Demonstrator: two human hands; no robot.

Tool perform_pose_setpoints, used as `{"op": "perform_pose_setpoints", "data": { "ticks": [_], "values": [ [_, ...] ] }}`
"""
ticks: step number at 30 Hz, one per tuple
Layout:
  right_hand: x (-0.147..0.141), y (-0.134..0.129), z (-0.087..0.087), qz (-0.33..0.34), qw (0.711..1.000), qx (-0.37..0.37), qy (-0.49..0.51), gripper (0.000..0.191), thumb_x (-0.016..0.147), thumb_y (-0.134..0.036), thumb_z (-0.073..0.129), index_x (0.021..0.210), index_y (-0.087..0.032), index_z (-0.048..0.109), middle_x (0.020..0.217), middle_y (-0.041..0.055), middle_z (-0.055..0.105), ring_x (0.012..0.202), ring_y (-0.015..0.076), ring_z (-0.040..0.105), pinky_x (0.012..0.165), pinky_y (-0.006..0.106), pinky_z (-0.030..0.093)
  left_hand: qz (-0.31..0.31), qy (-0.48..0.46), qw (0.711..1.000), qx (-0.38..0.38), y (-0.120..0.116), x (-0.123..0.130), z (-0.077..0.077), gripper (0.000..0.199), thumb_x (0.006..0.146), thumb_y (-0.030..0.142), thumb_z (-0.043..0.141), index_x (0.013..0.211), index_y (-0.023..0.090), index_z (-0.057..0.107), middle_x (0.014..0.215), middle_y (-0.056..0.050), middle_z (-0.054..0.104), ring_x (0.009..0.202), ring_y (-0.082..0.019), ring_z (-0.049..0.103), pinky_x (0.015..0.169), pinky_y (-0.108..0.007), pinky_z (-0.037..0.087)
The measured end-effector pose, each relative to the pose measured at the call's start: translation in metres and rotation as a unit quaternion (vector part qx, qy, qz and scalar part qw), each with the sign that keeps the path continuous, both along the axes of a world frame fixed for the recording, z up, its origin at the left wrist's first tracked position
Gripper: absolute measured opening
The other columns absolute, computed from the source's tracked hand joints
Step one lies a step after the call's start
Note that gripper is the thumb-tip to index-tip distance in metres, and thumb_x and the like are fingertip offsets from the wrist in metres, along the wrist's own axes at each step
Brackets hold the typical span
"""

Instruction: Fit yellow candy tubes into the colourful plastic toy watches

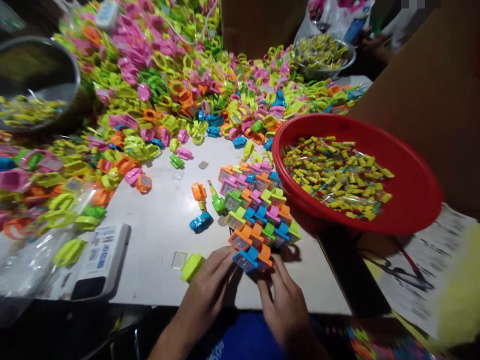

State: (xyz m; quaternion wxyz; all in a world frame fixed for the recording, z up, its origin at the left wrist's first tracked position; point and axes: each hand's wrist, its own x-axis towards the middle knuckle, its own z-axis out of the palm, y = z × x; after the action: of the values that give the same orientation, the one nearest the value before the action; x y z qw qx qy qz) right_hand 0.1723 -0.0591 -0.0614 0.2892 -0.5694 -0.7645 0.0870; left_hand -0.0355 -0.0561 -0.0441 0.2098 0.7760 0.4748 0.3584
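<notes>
At the near edge of the white table [150, 270], I have two bare hands on either side of a tight block of coloured plastic pieces [258, 215]. The left hand [210, 277] comes up to its near left corner and the right hand [283, 297] to its near right. From my view the fingertips vanish behind or beneath the closest blue and orange pieces, so I can't tell whether either hand is gripping the block or merely bracing it. The block's underside is hidden too, and its right far corner sits close against the red basin [416, 190].

Just beside the left hand lies a yellow-green piece [192, 267]; I can't make out whether they touch. Next to it is a small clear square [179, 260]. Farther up, a blue piece [200, 221], an orange piece [198, 191] and a green piece [217, 202] lie apart from the heap [172, 95], where overlapping bodies defeat any count.

The left metal bowl [77, 75] is cut off by my frame. Lettering on the white box [99, 260] blurs past reading, as does the print on the paper sheets [416, 295], partly covered by dark cords [397, 272]. In the upper right, another person's hand [377, 45] is too dim to read.
</notes>
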Motion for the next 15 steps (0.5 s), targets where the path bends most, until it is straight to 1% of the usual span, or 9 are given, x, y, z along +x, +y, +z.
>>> {"op": "perform_pose_setpoints", "data": {
  "ticks": [1, 2, 4, 6, 7, 9, 11, 13, 15],
  "values": [
    [0.005, -0.004, -0.003, -0.002, 0.999, 0.005, 0.037, 0.028, 0.107, -0.018, 0.046, 0.123, -0.017, 0.068, 0.121, 0.0148, 0.08, 0.101, 0.0265, 0.083, 0.079, 0.031, 0.066, 0.011, 0.027, 1.0, 0.005, 0.002, -0.008, 0.003, 0.047, 0.11, 0.013, 0.046, 0.155, 0.023, 0.054, 0.144, -0.013, 0.069, 0.134, -0.022, 0.065, 0.109, -0.034, 0.057],
    [0.009, -0.008, -0.005, 0.001, 0.997, 0.009, 0.075, 0.026, 0.108, -0.019, 0.047, 0.124, -0.019, 0.068, 0.121, 0.013, 0.079, 0.105, 0.0246, 0.081, 0.085, 0.029, 0.065, 0.042, 0.055, 0.997, 0.014, 0.007, -0.016, 0.007, 0.048, 0.11, 0.014, 0.045, 0.156, 0.025, 0.052, 0.145, -0.013, 0.068, 0.134, -0.023, 0.064, 0.11, -0.036, 0.056],
    [0.015, -0.013, -0.006, 0.026, 0.989, 0.007, 0.143, 0.024, 0.109, -0.016, 0.05, 0.122, -0.023, 0.068, 0.118, 0.0096, 0.078, 0.11, 0.0208, 0.078, 0.093, 0.026, 0.061, 0.142, 0.108, 0.984, 0.011, 0.024, -0.03, 0.015, 0.043, 0.11, 0.022, 0.048, 0.153, 0.025, 0.055, 0.14, -0.013, 0.068, 0.13, -0.026, 0.064, 0.108, -0.041, 0.055],
    [0.016, -0.015, -0.001, 0.073, 0.981, -0.007, 0.179, 0.028, 0.108, -0.01, 0.049, 0.121, -0.025, 0.068, 0.113, 0.0074, 0.076, 0.108, 0.0178, 0.077, 0.094, 0.024, 0.059, 0.226, 0.162, 0.96, -0.04, 0.049, -0.038, 0.024, 0.041, 0.11, 0.032, 0.053, 0.149, 0.021, 0.057, 0.137, -0.014, 0.067, 0.127, -0.029, 0.063, 0.109, -0.044, 0.053],
    [0.014, -0.015, 0.004, 0.098, 0.977, -0.014, 0.187, 0.031, 0.107, -0.008, 0.048, 0.122, -0.026, 0.068, 0.11, 0.0065, 0.075, 0.106, 0.0166, 0.077, 0.092, 0.023, 0.059, 0.246, 0.188, 0.948, -0.075, 0.063, -0.04, 0.027, 0.042, 0.11, 0.035, 0.053, 0.149, 0.02, 0.057, 0.134, -0.015, 0.068, 0.125, -0.031, 0.064, 0.109, -0.045, 0.052],
    [0.009, -0.012, 0.013, 0.135, 0.971, -0.024, 0.197, 0.034, 0.106, -0.005, 0.047, 0.123, -0.026, 0.067, 0.106, 0.0052, 0.074, 0.099, 0.0149, 0.076, 0.087, 0.021, 0.059, 0.252, 0.226, 0.932, -0.126, 0.089, -0.039, 0.032, 0.042, 0.11, 0.04, 0.052, 0.144, 0.018, 0.061, 0.122, -0.015, 0.072, 0.117, -0.034, 0.067, 0.104, -0.047, 0.052],
    [0.003, -0.008, 0.021, 0.161, 0.966, -0.024, 0.202, 0.033, 0.104, -0.004, 0.048, 0.121, -0.026, 0.066, 0.101, 0.004, 0.073, 0.093, 0.0144, 0.076, 0.083, 0.021, 0.059, 0.239, 0.25, 0.926, -0.154, 0.11, -0.035, 0.035, 0.037, 0.109, 0.044, 0.052, 0.127, 0.017, 0.072, 0.106, -0.015, 0.076, 0.104, -0.036, 0.071, 0.094, -0.047, 0.052],
    [-0.002, -0.006, 0.025, 0.174, 0.962, -0.02, 0.207, 0.033, 0.103, -0.002, 0.048, 0.119, -0.025, 0.065, 0.098, 0.0034, 0.074, 0.089, 0.0148, 0.077, 0.079, 0.021, 0.059, 0.227, 0.267, 0.92, -0.175, 0.122, -0.029, 0.037, 0.038, 0.109, 0.046, 0.05, 0.107, 0.018, 0.076, 0.097, -0.014, 0.077, 0.096, -0.035, 0.074, 0.088, -0.043, 0.051],
    [-0.005, -0.007, 0.028, 0.174, 0.962, -0.01, 0.211, 0.034, 0.101, 0.0, 0.047, 0.117, -0.025, 0.065, 0.096, 0.0038, 0.074, 0.084, 0.0155, 0.077, 0.074, 0.022, 0.059, 0.224, 0.275, 0.916, -0.187, 0.13, -0.023, 0.039, 0.04, 0.109, 0.046, 0.047, 0.098, 0.019, 0.075, 0.096, -0.014, 0.079, 0.095, -0.033, 0.075, 0.084, -0.04, 0.049]
  ]
}}
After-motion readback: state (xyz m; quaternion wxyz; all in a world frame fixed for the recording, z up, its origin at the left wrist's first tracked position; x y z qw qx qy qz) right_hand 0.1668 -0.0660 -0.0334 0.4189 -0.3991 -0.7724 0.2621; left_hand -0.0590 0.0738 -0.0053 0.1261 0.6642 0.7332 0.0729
